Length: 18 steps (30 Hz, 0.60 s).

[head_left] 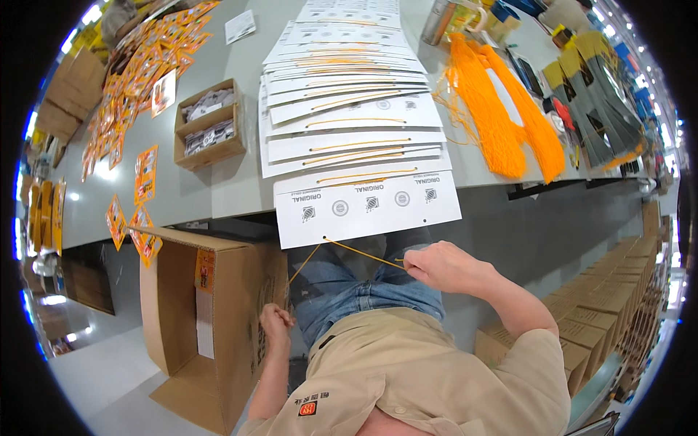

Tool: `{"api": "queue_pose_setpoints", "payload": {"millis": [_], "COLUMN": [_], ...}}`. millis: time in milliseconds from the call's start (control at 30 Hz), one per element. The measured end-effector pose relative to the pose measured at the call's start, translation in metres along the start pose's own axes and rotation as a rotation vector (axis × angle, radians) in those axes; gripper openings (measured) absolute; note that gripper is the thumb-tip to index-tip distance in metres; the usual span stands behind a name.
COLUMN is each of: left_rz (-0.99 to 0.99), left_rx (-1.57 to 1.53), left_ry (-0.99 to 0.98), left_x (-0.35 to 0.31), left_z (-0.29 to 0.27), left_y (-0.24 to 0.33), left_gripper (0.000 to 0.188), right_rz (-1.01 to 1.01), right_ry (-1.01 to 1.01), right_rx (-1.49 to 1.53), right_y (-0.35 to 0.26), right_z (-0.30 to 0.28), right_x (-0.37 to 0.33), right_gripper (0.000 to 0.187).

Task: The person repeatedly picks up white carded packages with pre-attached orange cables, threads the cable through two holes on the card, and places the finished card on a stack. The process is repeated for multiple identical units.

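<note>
A white printed card juts over the table's front edge, with a small hole near each lower corner. Through its left hole runs a thin orange cord, one part slanting down to each hand. My right hand, in front of the card's right side, pinches the cord between closed fingers. Lower left, my left hand is closed at the other part of the cord, beside the cardboard box. Behind the front card lies a long overlapping row of similar white cards, several with orange cord threaded across.
An open cardboard box stands by my left side. On the table are a small divided carton, orange packets at left, and orange cord bundles and grey-green strips at right. Brown cartons line the floor.
</note>
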<state>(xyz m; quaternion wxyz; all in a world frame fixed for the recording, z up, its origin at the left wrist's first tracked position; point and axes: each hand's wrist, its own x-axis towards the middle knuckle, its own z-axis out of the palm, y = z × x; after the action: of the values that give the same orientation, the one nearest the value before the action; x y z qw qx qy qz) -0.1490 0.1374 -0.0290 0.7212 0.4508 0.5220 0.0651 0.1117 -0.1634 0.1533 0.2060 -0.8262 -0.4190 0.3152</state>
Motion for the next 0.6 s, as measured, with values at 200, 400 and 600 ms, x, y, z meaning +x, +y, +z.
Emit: {"api": "queue_pose_setpoints", "payload": {"millis": [200, 400, 600], "left_rz": [0.007, -0.002, -0.205], "left_rx": [0.314, 0.337, 0.036], "left_ry": [-0.448, -0.911, -0.879], "left_x": [-0.024, -0.052, -0.053], "left_z": [0.112, 0.236, 0.268], "left_y": [0.000, 0.020, 0.023], "left_gripper": [0.021, 0.027, 0.029], "right_rz": [0.030, 0.062, -0.011], "right_ry": [0.559, 0.718, 0.783], "right_rx": [0.232, 0.270, 0.278], "right_y": [0.026, 0.052, 0.057], "right_z": [-0.011, -0.021, -0.029], "right_x": [0.004, 0.023, 0.033], "right_gripper": [0.007, 0.009, 0.010]}}
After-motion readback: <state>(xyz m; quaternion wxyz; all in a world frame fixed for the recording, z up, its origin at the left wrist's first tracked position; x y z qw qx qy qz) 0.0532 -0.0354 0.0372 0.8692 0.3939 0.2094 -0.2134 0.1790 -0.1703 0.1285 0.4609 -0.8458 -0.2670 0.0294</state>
